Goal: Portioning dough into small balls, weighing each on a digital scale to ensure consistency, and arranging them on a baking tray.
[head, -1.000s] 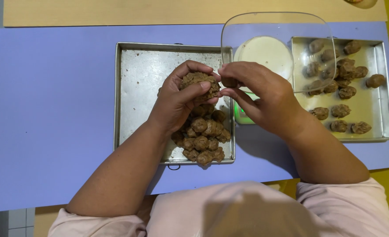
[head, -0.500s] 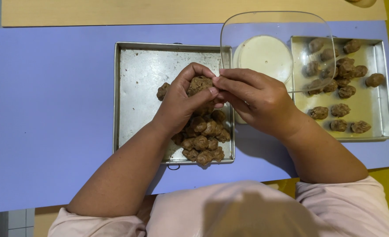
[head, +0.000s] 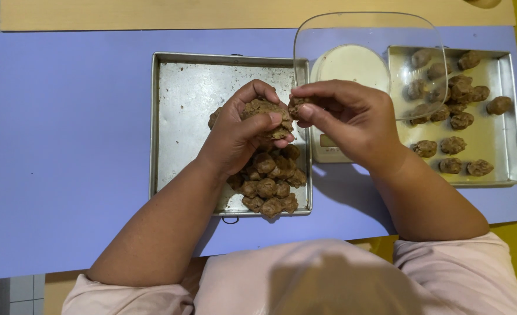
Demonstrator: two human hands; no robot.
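Head view, looking straight down. Left hand [head: 241, 131] curls around a brown lump of dough [head: 264, 114], thumb pressed across its top. Right hand [head: 349, 116] pinches a small dough piece [head: 296, 107] between thumb and fingertips, touching the lump's right edge. Directly beneath the left hand, a heap of dough chunks [head: 267, 181] fills the near right corner of a square metal tray [head: 185, 99]; the tray's bare floor stretches open to the left of that hand. Behind the right hand stands a clear plastic tub [head: 369, 41] on a small scale [head: 328, 149], crowding the space there. Right of it, a second tray [head: 503, 169] carries rounded dough balls [head: 451, 119]. Both trays rest on a purple tabletop [head: 65, 146], unoccupied far to the left.
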